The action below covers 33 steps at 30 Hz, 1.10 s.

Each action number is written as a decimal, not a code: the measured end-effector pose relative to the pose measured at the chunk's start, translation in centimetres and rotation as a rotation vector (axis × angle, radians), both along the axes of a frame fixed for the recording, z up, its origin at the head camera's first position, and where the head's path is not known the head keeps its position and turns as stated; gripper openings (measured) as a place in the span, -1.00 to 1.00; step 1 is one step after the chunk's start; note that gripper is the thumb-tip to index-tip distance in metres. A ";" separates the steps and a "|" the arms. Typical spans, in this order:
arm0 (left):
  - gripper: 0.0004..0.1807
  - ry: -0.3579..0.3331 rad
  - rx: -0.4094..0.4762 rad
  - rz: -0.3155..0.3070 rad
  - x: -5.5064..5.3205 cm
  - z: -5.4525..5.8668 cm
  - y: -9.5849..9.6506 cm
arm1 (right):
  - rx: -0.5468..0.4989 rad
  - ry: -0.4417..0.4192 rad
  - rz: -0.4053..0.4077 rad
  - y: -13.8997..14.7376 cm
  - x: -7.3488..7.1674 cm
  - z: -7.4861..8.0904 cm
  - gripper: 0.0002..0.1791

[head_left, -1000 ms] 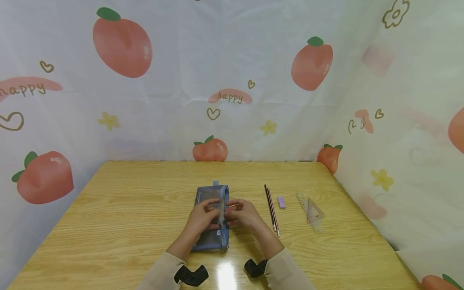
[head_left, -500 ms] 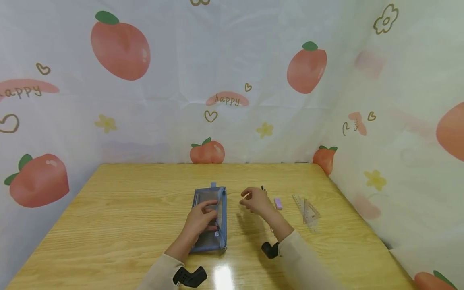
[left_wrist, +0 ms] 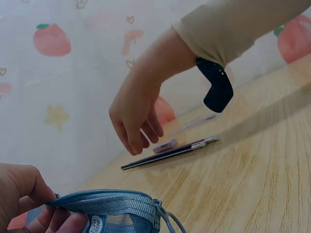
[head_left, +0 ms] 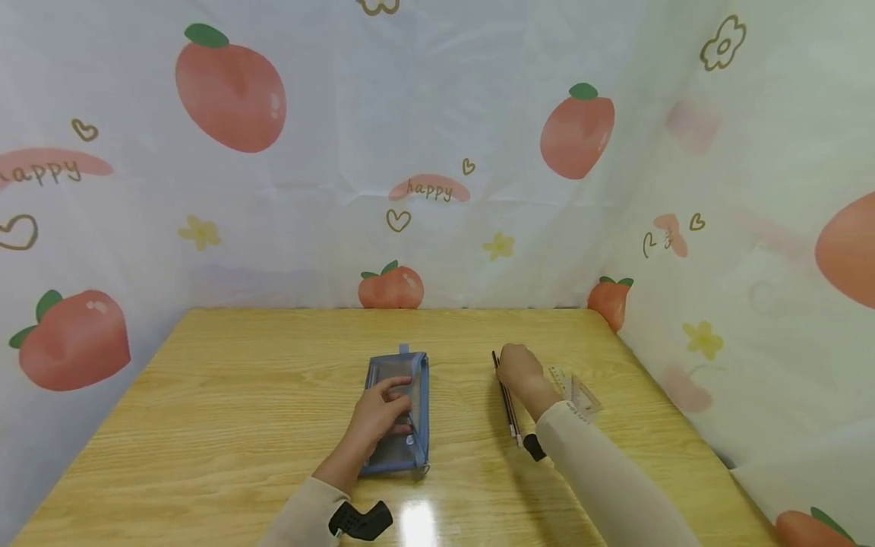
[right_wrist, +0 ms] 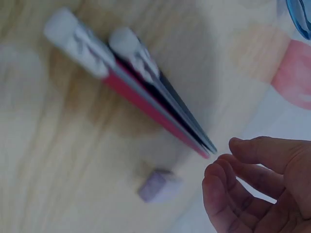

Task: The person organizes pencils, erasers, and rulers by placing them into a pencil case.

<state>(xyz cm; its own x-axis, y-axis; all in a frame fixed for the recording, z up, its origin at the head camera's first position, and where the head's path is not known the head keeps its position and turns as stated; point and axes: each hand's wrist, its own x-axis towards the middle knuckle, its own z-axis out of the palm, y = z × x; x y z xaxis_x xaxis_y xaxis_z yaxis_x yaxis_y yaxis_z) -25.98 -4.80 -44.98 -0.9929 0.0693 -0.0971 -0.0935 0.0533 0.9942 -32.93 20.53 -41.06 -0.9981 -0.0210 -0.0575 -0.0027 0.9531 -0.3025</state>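
My left hand (head_left: 377, 414) grips a blue mesh zippered pencil case (head_left: 393, 458) lying upright-lengthwise on the table. In the left wrist view its fingers (left_wrist: 36, 187) pinch the zipper edge, and the mouth bulges a little apart. Over two pencils (head_left: 509, 406), one dark and one reddish, hovers my right hand (head_left: 522, 374), fingers loosely bent and holding nothing. A small purple eraser (right_wrist: 158, 186) rests beside the pencils, below the right fingertips; from the head it is hidden behind that hand.
Right of the right hand lie a clear straight ruler (head_left: 559, 378) and a clear set square (head_left: 584, 398), partly overlapping. A pale curtain printed with peaches (head_left: 424, 114) closes off the back and sides of the wooden table (head_left: 273, 395).
My right hand has left the pencil case and moved right, to above the pencils and eraser. The left hand has stayed on the case.
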 end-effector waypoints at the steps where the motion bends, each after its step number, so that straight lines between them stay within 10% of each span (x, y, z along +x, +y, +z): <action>1: -0.42 0.000 0.000 -0.002 0.0 0.0 0.0 | -0.013 -0.010 -0.015 -0.1 -0.1 -0.3 -0.87; 21: -0.42 -0.004 -0.004 -0.002 -0.1 -0.1 0.1 | 0.005 0.075 -0.014 -1.8 0.2 -2.2 -0.82; 33: -0.43 -0.008 -0.012 -0.009 -0.2 -0.2 0.1 | -0.162 0.044 0.052 -2.6 0.9 -3.0 -0.80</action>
